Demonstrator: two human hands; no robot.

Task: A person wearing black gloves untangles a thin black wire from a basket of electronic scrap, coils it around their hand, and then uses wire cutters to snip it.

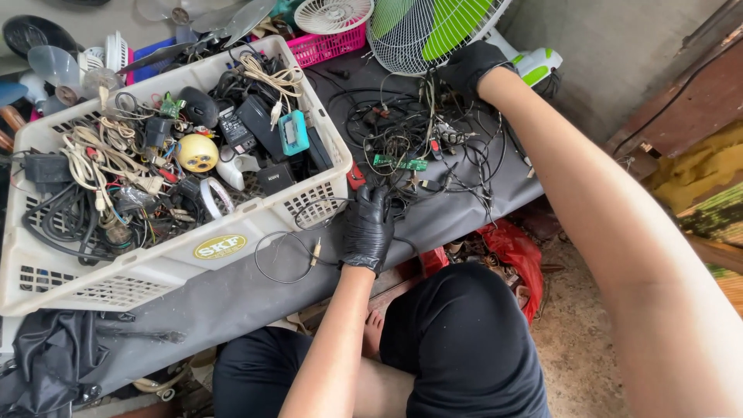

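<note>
My left hand (368,228), in a black glove, rests on a dark cloth-covered table (240,298) at the near edge of a tangle of black wires (410,143), fingers curled on a thin cable. My right hand (470,68), also gloved in black, reaches to the far side of the tangle, closed against the wire guard of a green-bladed fan (422,31). A small green circuit board (400,162) lies among the wires between my hands.
A white plastic crate (155,267) full of chargers, cables and small electronics stands on the left. A pink basket (329,45) with a white fan grille sits behind it. Red plastic bags (511,251) lie on the dirt floor beside my knees.
</note>
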